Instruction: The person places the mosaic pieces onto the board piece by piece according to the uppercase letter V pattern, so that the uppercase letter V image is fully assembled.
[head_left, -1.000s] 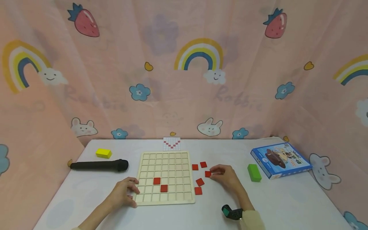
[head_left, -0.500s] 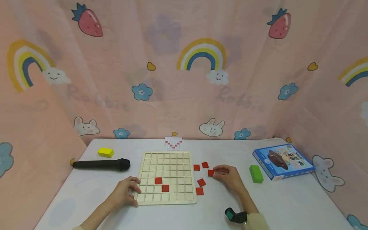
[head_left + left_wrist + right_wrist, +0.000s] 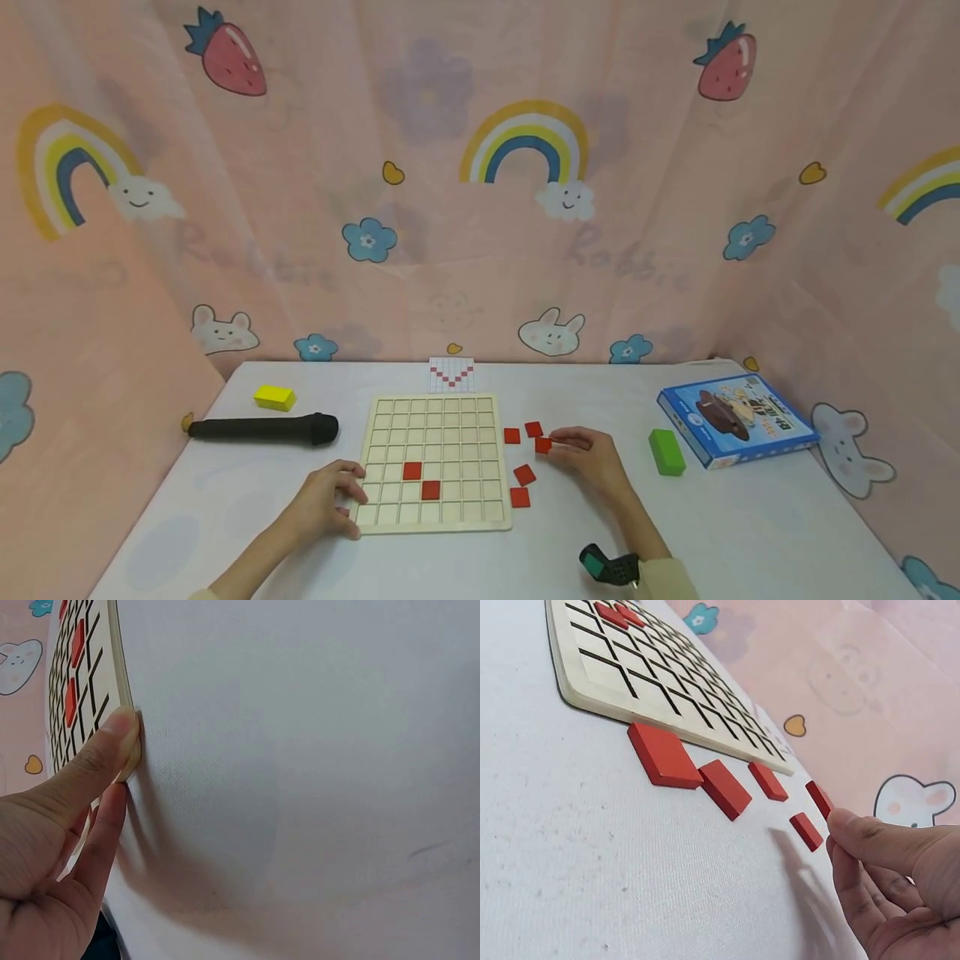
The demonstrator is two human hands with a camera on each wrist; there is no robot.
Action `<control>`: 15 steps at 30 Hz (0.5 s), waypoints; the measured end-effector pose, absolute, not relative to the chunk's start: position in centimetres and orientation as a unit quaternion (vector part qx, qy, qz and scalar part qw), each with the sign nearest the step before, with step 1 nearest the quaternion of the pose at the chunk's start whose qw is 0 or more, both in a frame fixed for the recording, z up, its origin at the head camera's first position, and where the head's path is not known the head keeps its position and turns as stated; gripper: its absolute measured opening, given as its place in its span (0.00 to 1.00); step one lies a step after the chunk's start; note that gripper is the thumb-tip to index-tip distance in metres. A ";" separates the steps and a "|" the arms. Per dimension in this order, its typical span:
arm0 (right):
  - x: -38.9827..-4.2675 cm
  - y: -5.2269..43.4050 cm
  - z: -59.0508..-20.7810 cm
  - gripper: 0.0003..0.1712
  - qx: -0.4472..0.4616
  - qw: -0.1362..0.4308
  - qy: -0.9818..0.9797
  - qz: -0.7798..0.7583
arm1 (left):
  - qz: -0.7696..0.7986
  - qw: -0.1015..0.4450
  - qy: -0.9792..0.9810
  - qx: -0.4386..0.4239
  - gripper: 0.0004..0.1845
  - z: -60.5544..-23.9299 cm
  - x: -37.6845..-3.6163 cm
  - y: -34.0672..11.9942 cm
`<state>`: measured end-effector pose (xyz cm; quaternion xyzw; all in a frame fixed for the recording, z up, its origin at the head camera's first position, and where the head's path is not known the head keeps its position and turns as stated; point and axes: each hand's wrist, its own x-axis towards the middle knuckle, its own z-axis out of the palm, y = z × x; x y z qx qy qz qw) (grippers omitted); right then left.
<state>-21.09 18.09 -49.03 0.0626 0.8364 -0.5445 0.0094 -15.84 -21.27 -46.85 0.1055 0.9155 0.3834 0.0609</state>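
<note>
A pale gridded wooden board [image 3: 462,433] lies mid-table, with two red square tiles [image 3: 431,490] set diagonally in its cells. My left hand [image 3: 327,500] grips its near-left corner; in the left wrist view the thumb and a finger meet the board edge [image 3: 118,656]. Right of the board, my right hand [image 3: 592,460] pinches a red tile [image 3: 819,798] between thumb and fingers, raised off the table. Several loose red tiles [image 3: 520,497] lie between that hand and the board, one of them [image 3: 806,832] just below the held tile.
A small card with a red V pattern [image 3: 452,376] lies behind the board. To the left are a black microphone [image 3: 258,429] and a yellow block [image 3: 274,398]. A green block [image 3: 667,452] and a blue box [image 3: 738,421] sit at the right. Patterned cloth [image 3: 450,275] surrounds the table.
My right hand has raised the red tile and shifted it slightly left, towards the loose tiles. The left hand stays at the board's corner.
</note>
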 end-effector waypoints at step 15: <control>-21.3 13.8 -48.2 0.16 0.037 0.016 0.807 -0.589 | 0.393 0.061 0.911 0.111 0.21 -46.8 -15.8 -21.3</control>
